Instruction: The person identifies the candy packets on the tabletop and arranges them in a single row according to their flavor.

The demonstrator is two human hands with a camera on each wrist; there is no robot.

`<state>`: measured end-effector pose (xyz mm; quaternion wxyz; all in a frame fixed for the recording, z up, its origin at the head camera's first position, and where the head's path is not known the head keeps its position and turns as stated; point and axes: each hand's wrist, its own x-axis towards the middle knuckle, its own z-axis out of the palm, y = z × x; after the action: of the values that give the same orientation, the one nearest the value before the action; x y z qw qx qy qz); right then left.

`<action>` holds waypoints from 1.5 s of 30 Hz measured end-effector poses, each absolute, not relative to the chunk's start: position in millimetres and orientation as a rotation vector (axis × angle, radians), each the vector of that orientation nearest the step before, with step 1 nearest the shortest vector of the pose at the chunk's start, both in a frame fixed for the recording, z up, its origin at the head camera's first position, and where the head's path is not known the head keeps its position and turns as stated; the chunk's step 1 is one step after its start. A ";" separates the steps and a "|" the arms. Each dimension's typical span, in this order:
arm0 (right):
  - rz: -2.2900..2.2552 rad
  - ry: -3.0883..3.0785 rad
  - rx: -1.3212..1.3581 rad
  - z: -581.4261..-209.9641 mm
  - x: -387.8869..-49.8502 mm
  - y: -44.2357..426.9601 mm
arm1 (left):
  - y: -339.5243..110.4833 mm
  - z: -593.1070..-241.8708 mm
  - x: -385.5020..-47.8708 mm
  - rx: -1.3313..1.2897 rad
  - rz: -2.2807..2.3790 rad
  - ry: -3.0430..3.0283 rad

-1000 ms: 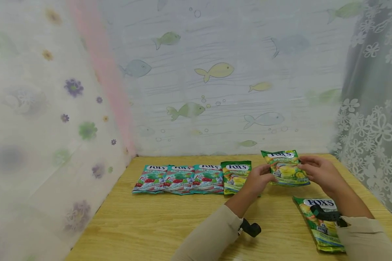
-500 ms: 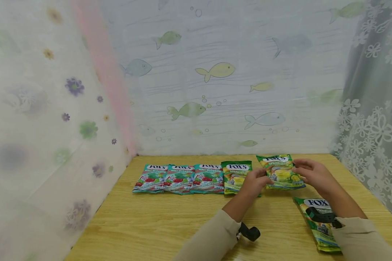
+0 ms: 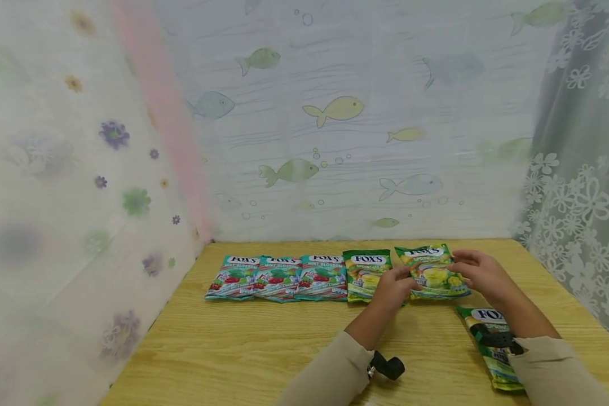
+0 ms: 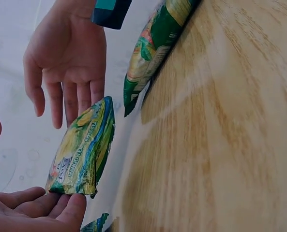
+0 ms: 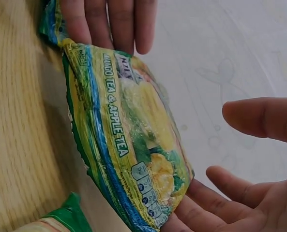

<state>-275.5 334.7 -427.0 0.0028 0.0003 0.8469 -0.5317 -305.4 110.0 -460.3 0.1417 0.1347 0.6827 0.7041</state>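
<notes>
A green-and-yellow Fox's candy bag [image 3: 433, 275] stands tilted at the right end of a row of bags. My left hand [image 3: 391, 291] touches its left edge with fairly straight fingers. At its right edge is my right hand [image 3: 487, 277]; in the right wrist view the fingers [image 5: 208, 200] touch the bag while the thumb stands off it. The left wrist view shows the bag [image 4: 80, 150] leaning between both hands, the right palm [image 4: 68, 48] spread behind it. Whether its lower edge rests on the table I cannot tell.
Left of it lie another green Fox's bag [image 3: 367, 276] and three teal Mint Blossom bags [image 3: 233, 278] [image 3: 279, 279] [image 3: 322, 278]. One more green bag [image 3: 494, 349] lies nearer, partly under my right forearm. A patterned curtain [image 3: 335, 186] rises behind the wooden table [image 3: 223, 349].
Both hands have brought the green candy bag down and to the left, closer to the row. The other bags have stayed where they were.
</notes>
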 end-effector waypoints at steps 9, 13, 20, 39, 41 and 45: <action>-1.661 2.614 0.000 -436.4 -281.1 329.4 | 108.0 -464.8 -305.6 0.337 2.036 1.941; -1.649 2.612 -0.014 -440.5 -282.2 328.5 | 108.6 -464.7 -305.1 0.315 2.028 1.948; -1.626 2.598 -0.045 -443.0 -281.8 327.8 | 111.4 -463.5 -303.8 0.310 2.011 2.001; -1.489 2.696 -0.073 -447.8 -282.9 320.3 | 109.4 -459.5 -302.7 0.204 2.030 2.048; -1.488 2.697 -0.074 -447.7 -282.6 320.1 | 109.5 -459.7 -303.0 0.201 2.030 2.053; -1.482 2.700 -0.073 -448.0 -282.1 319.9 | 109.8 -459.5 -302.8 0.196 2.023 2.059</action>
<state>-282.1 319.9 -448.0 0.0307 -0.0236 0.8760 -0.4808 -302.8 109.8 -459.5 0.1239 0.0672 0.7061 0.6939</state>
